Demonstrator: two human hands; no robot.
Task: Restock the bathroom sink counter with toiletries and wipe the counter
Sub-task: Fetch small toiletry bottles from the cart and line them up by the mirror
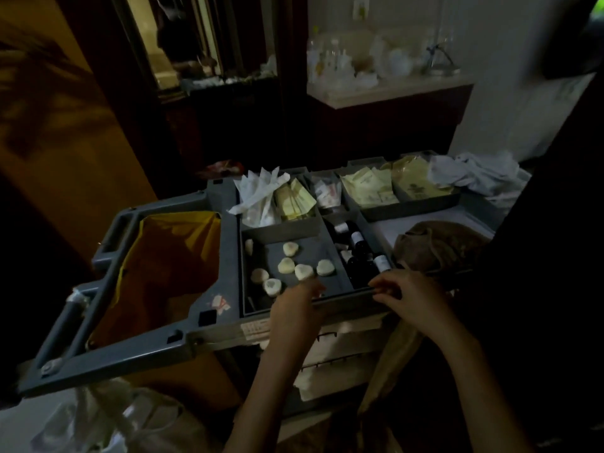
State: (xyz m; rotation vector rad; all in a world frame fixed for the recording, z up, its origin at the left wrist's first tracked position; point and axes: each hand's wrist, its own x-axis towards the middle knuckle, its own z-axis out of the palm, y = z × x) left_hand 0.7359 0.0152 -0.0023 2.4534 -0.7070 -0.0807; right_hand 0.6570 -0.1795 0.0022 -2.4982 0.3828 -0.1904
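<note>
Reaching open and empty toward the soaps (304,271) at its twelve o'clock, the left hand (294,308) risked fumbling in the gloom while the right hand (411,295) gripped the tray (344,297).

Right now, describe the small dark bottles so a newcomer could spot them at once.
Find the grey cart with the yellow bag. On top, a narrow compartment lies right of the round pale soaps, beyond the right hand. The dark bottles there have white tops, unlike the pale items around them.

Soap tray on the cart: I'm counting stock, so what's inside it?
Seven pale round soaps lie loose in the grey tray. The left hand covers its near corner, so anything there is hidden.
</note>
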